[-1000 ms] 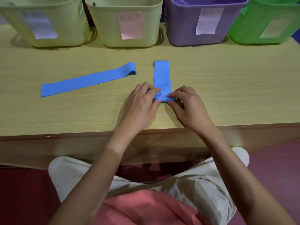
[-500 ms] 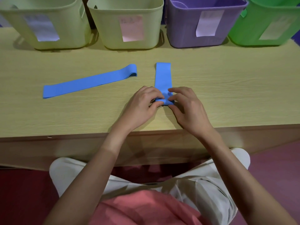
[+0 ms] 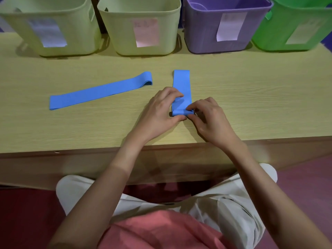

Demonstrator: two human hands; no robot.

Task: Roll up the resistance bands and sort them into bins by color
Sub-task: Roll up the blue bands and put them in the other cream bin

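A: Band orientation?
B: Blue band [image 3: 181, 87] long axis runs front-to-back, mid-tabletop [image 3: 251, 97], near end curled into a small roll. Left hand [image 3: 161, 110] and right hand [image 3: 210, 121] both pinch that roll
A: Anything around it?
B: 2nd blue band [image 3: 100, 91] flat to its left, angled toward the back edge, apart from it
A: Bins?
B: 4 along the back edge: 2 pale yellow bins [image 3: 140, 27], purple bin [image 3: 224, 26], green bin [image 3: 296, 27]. Contents can't be told

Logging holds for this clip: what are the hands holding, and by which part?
Both the left hand and right hand pinch the blue band at its near, partly rolled end.
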